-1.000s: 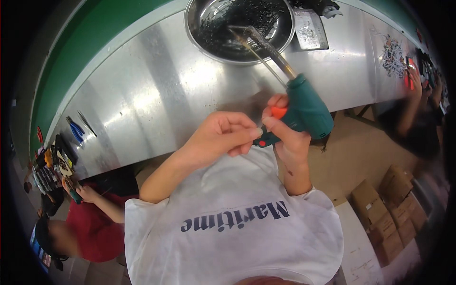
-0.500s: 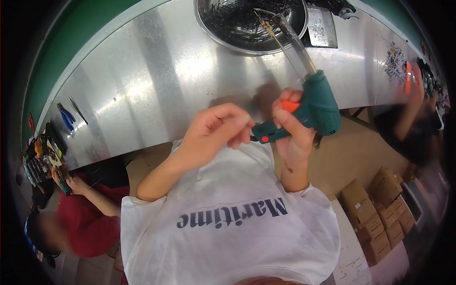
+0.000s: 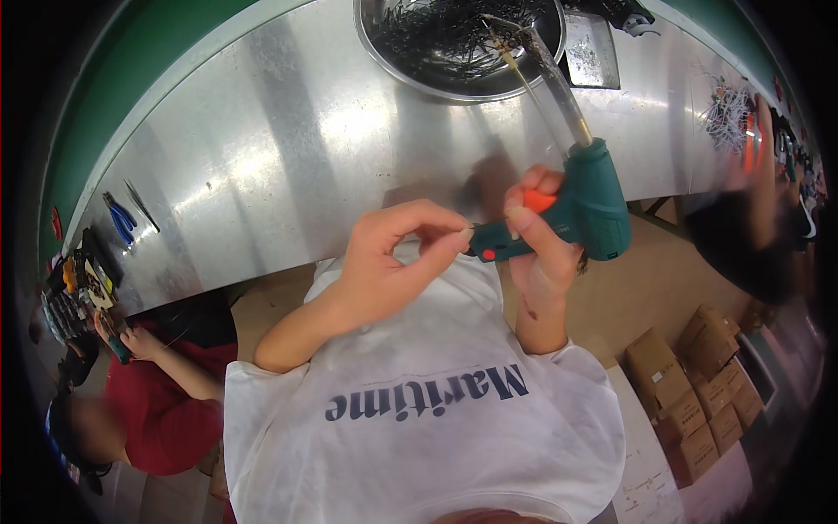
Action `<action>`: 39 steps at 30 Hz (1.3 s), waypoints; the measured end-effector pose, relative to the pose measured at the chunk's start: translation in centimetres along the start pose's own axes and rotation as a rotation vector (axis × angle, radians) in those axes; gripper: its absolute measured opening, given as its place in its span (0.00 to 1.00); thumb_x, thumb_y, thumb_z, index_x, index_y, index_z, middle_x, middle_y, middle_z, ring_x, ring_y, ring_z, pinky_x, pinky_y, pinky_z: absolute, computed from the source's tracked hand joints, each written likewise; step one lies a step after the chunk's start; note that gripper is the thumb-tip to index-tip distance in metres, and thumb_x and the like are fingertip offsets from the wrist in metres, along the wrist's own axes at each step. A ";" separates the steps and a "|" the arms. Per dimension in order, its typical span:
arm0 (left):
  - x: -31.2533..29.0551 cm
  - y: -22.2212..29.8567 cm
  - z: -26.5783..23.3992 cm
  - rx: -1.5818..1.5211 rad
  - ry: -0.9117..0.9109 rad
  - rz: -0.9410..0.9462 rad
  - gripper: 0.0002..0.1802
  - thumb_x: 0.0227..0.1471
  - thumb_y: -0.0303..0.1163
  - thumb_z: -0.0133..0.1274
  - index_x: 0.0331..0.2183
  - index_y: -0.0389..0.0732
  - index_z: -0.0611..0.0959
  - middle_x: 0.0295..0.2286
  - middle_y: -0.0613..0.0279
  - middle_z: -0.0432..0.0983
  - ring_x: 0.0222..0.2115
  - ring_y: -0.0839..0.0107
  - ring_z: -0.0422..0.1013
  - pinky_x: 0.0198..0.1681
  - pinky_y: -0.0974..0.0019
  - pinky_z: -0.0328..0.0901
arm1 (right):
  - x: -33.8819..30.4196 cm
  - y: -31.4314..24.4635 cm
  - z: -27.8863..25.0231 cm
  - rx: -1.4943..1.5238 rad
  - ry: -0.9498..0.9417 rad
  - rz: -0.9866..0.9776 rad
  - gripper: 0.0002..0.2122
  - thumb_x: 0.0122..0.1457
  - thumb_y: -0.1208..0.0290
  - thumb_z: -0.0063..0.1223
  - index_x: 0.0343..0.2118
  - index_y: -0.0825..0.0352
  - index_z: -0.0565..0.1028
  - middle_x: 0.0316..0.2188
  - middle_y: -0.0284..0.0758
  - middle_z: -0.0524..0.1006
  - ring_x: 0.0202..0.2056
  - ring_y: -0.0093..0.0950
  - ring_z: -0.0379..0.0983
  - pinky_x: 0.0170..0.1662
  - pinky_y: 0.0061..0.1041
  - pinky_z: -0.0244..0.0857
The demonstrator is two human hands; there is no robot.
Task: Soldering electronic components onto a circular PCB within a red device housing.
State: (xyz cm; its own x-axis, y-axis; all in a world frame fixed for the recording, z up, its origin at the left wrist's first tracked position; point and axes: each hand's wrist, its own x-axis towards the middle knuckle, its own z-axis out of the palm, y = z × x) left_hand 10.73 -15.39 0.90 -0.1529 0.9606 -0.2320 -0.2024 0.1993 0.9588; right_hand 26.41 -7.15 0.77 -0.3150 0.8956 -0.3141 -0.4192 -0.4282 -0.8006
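Observation:
My right hand point(image 3: 539, 231) is wrapped round the handle of a green soldering gun point(image 3: 601, 205), near its orange trigger. The long metal tip points away from me, and its end lies over a metal bowl point(image 3: 410, 79) full of thin black pieces. My left hand point(image 3: 393, 253) is closed in a pinch, thumb against forefinger, right by the handle's lower end with the red button. Whatever sits between those fingertips is too small to make out.
Blue-handled pliers point(image 3: 120, 220) and tweezers point(image 3: 141, 205) lie on the metal table point(image 3: 227, 175). A metal tray point(image 3: 592, 52) stands beside the bowl. White wires point(image 3: 726, 118) are heaped at right. Co-workers sit at both sides; cardboard boxes point(image 3: 698, 384) are stacked lower right.
The soldering gun has shifted slightly right with my right hand. My left fingers have rounded into a tighter pinch at the handle's end.

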 end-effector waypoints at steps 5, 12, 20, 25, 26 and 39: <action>-0.2 0.3 0.2 -0.013 0.010 0.011 0.07 0.48 0.20 0.54 0.34 0.35 0.81 0.26 0.65 0.77 0.24 0.81 0.70 0.29 0.76 0.64 | -0.2 0.2 -0.1 -0.023 -0.002 -0.057 0.17 0.45 0.90 0.54 0.38 0.68 0.68 0.40 0.38 0.69 0.34 0.26 0.71 0.35 0.22 0.66; 0.2 0.3 0.1 0.228 0.042 0.170 0.10 0.40 0.19 0.57 0.31 0.36 0.82 0.23 0.62 0.77 0.21 0.76 0.71 0.25 0.74 0.64 | -0.4 0.5 0.0 -0.152 -0.049 -0.158 0.20 0.43 0.91 0.51 0.41 0.68 0.64 0.39 0.39 0.67 0.34 0.29 0.70 0.35 0.25 0.66; 0.5 0.0 0.6 0.430 0.121 0.342 0.10 0.36 0.18 0.58 0.28 0.37 0.82 0.21 0.60 0.77 0.19 0.70 0.72 0.23 0.70 0.64 | -0.4 0.4 -0.3 -0.221 -0.142 -0.213 0.20 0.43 0.91 0.53 0.40 0.67 0.64 0.38 0.39 0.67 0.33 0.29 0.70 0.37 0.27 0.67; 0.6 0.0 0.5 0.444 0.078 0.349 0.09 0.40 0.17 0.55 0.30 0.34 0.81 0.21 0.61 0.77 0.22 0.73 0.72 0.24 0.73 0.64 | -0.4 0.2 -0.3 -0.236 -0.132 -0.220 0.20 0.42 0.91 0.53 0.39 0.67 0.65 0.38 0.39 0.67 0.33 0.29 0.70 0.37 0.27 0.67; 0.6 -0.2 0.5 0.429 0.097 0.362 0.10 0.37 0.17 0.56 0.28 0.35 0.81 0.21 0.61 0.77 0.20 0.70 0.72 0.24 0.71 0.64 | -0.4 0.2 -0.3 -0.235 -0.132 -0.220 0.20 0.42 0.91 0.53 0.39 0.67 0.65 0.38 0.39 0.67 0.33 0.29 0.70 0.37 0.27 0.67; 0.7 0.1 0.2 0.337 -0.048 0.530 0.13 0.29 0.14 0.54 0.26 0.32 0.81 0.18 0.60 0.75 0.18 0.67 0.70 0.23 0.70 0.63 | 0.3 -0.6 0.0 -0.052 -0.015 0.024 0.19 0.43 0.88 0.52 0.41 0.69 0.66 0.39 0.40 0.68 0.33 0.27 0.70 0.31 0.20 0.63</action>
State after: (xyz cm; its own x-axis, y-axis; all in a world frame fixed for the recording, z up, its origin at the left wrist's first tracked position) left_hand 10.86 -14.66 0.84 -0.1037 0.9516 0.2892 0.2063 -0.2639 0.9422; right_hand 26.58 -6.61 1.08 -0.3373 0.8829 -0.3266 -0.3668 -0.4428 -0.8182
